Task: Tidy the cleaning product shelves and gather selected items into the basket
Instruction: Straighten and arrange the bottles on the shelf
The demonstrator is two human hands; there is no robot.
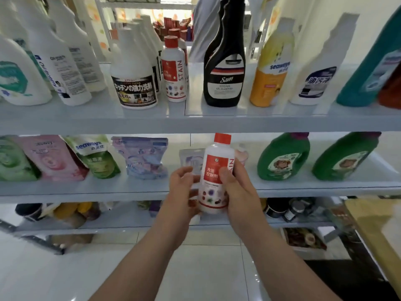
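Right now the stain remover bottle [211, 170], white with a red cap, is held upright in the air in front of the middle shelf [108, 190], touching neither board. The right hand [237, 192] grasps it firmly, thumb laid across the red label and fingers wrapped behind. The left hand [181, 192] curls against the lower left side; the blur there makes it hard to be sure, but it seems to cup the bottle rather than merely hover.

The step looks like checking the label before deciding where the bottle goes. To do it well, I would keep the right-hand grip as the carrying one and let the left hand steady the base. If the bottle belongs with its kind, the matching bottle [174, 70] stands on the upper shelf [195, 124], with a gap between it and the black bottle [224, 68]. Lift it clear of the shelf edge and set it down with the label facing out. No basket is in view.

On the middle shelf, refill pouches [141, 157] lean to the left and green jugs [284, 157] stand to the right. Below is a lower shelf [130, 224] with jars and oddments, then a pale tiled floor [195, 268].
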